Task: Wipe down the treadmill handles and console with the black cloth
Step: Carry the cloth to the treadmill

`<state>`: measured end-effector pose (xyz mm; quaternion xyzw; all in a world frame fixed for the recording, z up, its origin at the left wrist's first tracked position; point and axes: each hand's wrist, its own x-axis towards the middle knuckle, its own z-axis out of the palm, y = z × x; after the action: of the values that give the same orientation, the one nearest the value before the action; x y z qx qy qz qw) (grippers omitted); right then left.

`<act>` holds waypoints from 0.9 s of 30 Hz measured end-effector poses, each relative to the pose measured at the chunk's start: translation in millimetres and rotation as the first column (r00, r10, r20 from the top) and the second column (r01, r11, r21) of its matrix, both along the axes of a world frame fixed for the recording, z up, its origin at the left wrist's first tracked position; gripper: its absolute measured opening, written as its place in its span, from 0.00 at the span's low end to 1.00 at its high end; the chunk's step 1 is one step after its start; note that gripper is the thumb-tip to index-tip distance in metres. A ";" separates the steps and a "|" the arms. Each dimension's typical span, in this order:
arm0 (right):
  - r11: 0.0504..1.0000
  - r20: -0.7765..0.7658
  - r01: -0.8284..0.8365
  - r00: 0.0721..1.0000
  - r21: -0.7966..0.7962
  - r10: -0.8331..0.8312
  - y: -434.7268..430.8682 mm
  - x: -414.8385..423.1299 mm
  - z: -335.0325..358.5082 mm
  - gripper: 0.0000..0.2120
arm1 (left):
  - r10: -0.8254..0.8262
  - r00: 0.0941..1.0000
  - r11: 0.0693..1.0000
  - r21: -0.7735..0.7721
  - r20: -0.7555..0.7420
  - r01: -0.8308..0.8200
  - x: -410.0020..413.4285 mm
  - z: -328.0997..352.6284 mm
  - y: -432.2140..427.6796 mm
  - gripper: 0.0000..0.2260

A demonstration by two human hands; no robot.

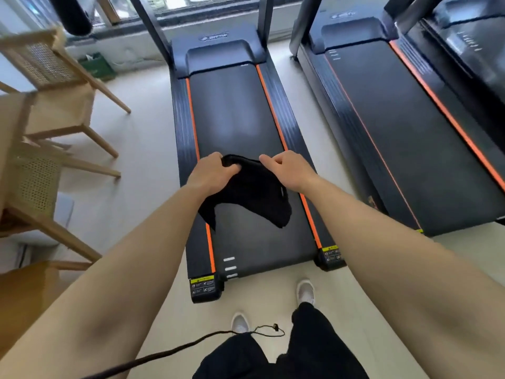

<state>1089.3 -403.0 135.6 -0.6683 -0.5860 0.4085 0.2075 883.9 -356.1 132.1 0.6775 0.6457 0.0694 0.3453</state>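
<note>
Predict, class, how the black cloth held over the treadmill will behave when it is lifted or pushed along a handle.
Probably floppy: the black cloth sags in loose points below the left hand and right hand. Likely light, since fingertips alone hold it. It should bunch rather than slide.

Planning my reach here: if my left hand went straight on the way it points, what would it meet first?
Probably nothing soon: the left hand, holding the cloth, points up along the treadmill above the belt. Depth is unclear.
</note>
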 end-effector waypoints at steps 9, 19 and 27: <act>0.957 -0.094 -0.258 0.958 0.136 0.272 115.3 44.5 59.8 0.10 | 0.311 0.945 0.917 0.227 0.105 -0.327 46.7 82.0 75.0 0.16; 0.973 -0.093 -0.217 0.970 0.081 0.224 249.3 7.8 79.9 0.12 | 0.412 0.898 0.876 0.204 0.154 -0.437 16.1 88.6 187.9 0.19; 0.983 0.009 -0.183 0.983 0.029 0.182 410.3 -63.0 117.5 0.11 | 0.351 0.924 0.920 0.126 0.155 -0.370 -45.3 120.9 350.1 0.18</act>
<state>1026.3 7.3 253.1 -0.6099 -0.6513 0.4152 0.1773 838.6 -6.1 253.0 0.5653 0.7286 0.2247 0.3147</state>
